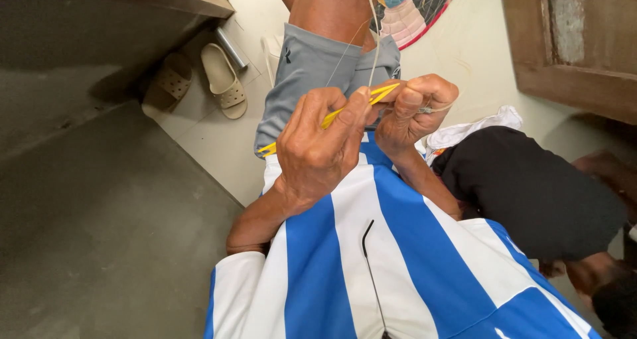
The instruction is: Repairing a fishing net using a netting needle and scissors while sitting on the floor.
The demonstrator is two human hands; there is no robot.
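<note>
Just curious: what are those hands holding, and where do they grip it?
Both hold a yellow strip: left hand near its middle, right hand pinching its upper end.

packages: none | labels: none | signs: none | screens: none

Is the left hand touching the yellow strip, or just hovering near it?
Touching. The head view shows the left hand with its fingers closed around the yellow strip, which emerges on both sides of the grip; the right hand pinches its upper end.

Yellow strip (332,117) mostly hidden (perhaps under fingers).
</note>
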